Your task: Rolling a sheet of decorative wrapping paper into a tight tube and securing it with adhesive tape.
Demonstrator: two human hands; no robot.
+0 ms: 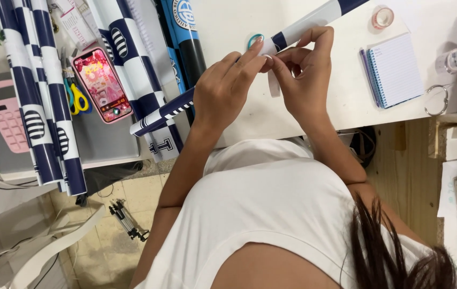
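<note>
Far left of the fingers, blue-and-white striped posters [41, 107] hang over the desk edge beside a pink calculator [4, 115] and a phone [103, 84]. The left hand [223, 88] curls around a rolled poster [228, 75], fingertips pressing it, likely so the roll stays tight. The right hand [303, 75] pinches a white strip [274, 83] at the roll, just beneath the fingers. Well right lie a spiral notebook [394, 69] and a tape roll [382, 17].

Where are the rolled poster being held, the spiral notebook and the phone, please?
Rolled poster [303, 27], head view: on its white band beside the fingers.
Spiral notebook [397, 69], head view: middle of the lined page.
Phone [103, 84], head view: centre of its lit screen.
</note>
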